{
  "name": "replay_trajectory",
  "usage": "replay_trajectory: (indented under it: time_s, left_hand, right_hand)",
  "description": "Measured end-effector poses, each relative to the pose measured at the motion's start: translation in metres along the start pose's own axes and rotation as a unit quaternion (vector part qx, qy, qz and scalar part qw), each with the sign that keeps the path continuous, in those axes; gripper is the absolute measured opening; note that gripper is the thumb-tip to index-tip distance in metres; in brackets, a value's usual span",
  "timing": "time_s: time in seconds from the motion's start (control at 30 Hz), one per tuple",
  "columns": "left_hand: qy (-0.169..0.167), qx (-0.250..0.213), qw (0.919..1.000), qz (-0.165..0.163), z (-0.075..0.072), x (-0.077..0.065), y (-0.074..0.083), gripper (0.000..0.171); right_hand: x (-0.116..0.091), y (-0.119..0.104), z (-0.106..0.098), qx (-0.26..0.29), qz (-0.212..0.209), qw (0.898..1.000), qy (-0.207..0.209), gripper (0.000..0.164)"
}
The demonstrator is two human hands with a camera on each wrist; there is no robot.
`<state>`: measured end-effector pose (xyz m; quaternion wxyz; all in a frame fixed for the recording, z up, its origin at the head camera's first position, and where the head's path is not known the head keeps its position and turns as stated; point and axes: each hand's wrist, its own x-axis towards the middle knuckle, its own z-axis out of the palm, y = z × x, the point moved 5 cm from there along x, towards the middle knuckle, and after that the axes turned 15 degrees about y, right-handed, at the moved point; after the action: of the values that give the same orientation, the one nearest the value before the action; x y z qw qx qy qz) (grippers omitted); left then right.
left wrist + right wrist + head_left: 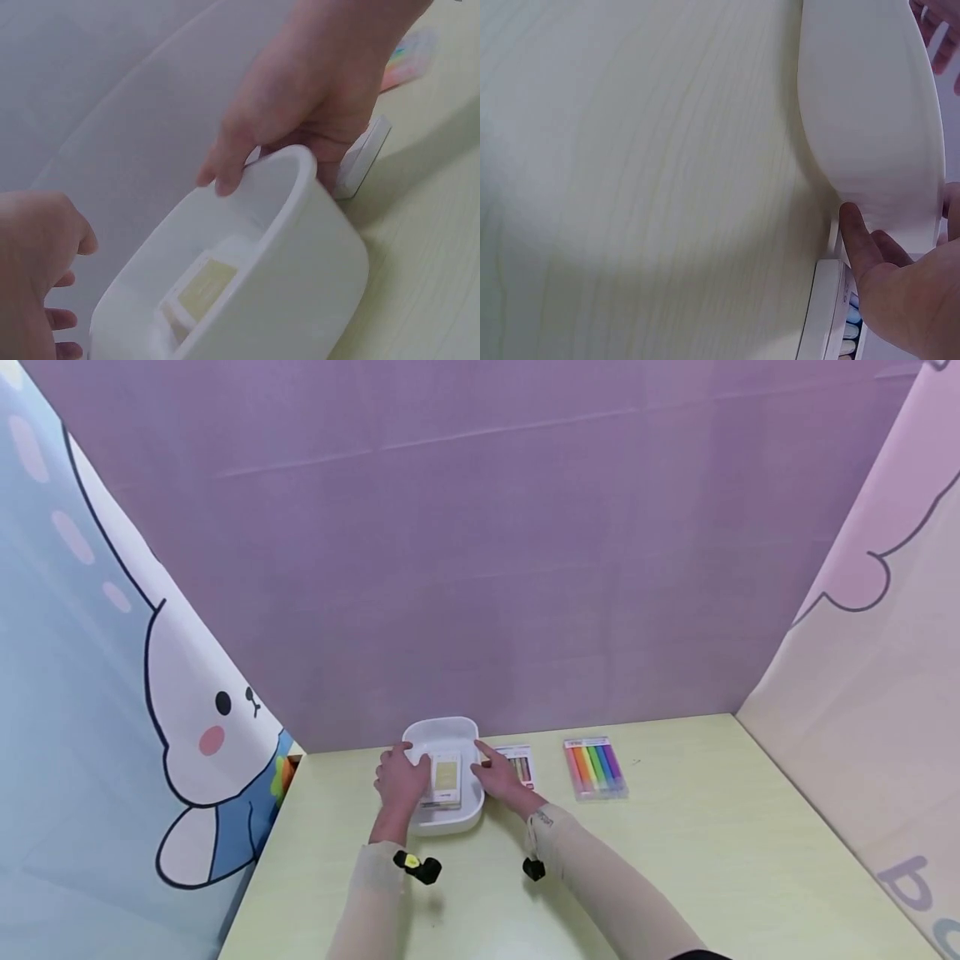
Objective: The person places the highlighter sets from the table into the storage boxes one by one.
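A white plastic basin [447, 824] stands near the back of the table, with a small white box with a yellowish panel [447, 774] lying inside. My right hand [501, 777] grips the basin's right rim, its thumb over the edge and its fingers against the outer wall. In the left wrist view that same right hand [307, 97] pinches the rim from both sides. On the basin's left side is my left hand [403, 777], thumb spread from the fingers. The left wrist view has these fingers [61, 319] loosely extended, a gap between them and the basin.
Just right of the basin lies a flat white box of coloured sticks [522, 762], partly hidden by my right hand. Farther right is a clear pack of rainbow-coloured markers [595, 768]. A purple backdrop [510, 568] rises behind the table, with printed panels at both sides.
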<state>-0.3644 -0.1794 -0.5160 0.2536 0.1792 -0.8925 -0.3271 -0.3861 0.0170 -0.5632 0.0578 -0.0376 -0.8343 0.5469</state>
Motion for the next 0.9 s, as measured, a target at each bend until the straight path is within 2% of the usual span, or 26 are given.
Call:
replay_trajectory:
  time_s: [0.27, 0.37, 0.47, 0.6, 0.7, 0.83, 0.9]
  left_hand:
    - [-0.026, -0.041, 0.9984, -0.027, 0.004, 0.004, -0.022, 0.049]
    - [-0.024, -0.075, 0.9963, -0.036, 0.005, 0.005, -0.029, 0.05]
    - [-0.026, -0.113, 0.9911, -0.064, 0.007, 0.006, -0.038, 0.049]
    - [-0.044, -0.179, 0.9745, -0.128, 0.011, 0.004, -0.05, 0.047]
    - [-0.068, -0.248, 0.9514, -0.169, 0.013, 0.004, -0.056, 0.045]
    - [-0.103, -0.311, 0.9248, -0.193, 0.015, 0.005, -0.061, 0.045]
    - [-0.115, -0.328, 0.916, -0.2, 0.016, 0.005, -0.065, 0.046]
  right_hand:
    - [0.002, 0.003, 0.001, 0.004, 0.009, 1.0, 0.005, 0.057]
    - [0.003, 0.004, 0.002, 0.005, 0.011, 1.0, 0.006, 0.057]
    - [0.004, 0.006, 0.003, 0.007, 0.012, 1.0, 0.006, 0.057]
    - [0.004, 0.007, 0.003, 0.013, 0.015, 1.0, 0.007, 0.057]
    - [0.005, 0.008, 0.003, 0.016, 0.018, 1.0, 0.007, 0.057]
    - [0.004, 0.008, 0.003, 0.019, 0.023, 1.0, 0.007, 0.057]
    - [0.004, 0.008, 0.002, 0.021, 0.024, 0.999, 0.007, 0.057]
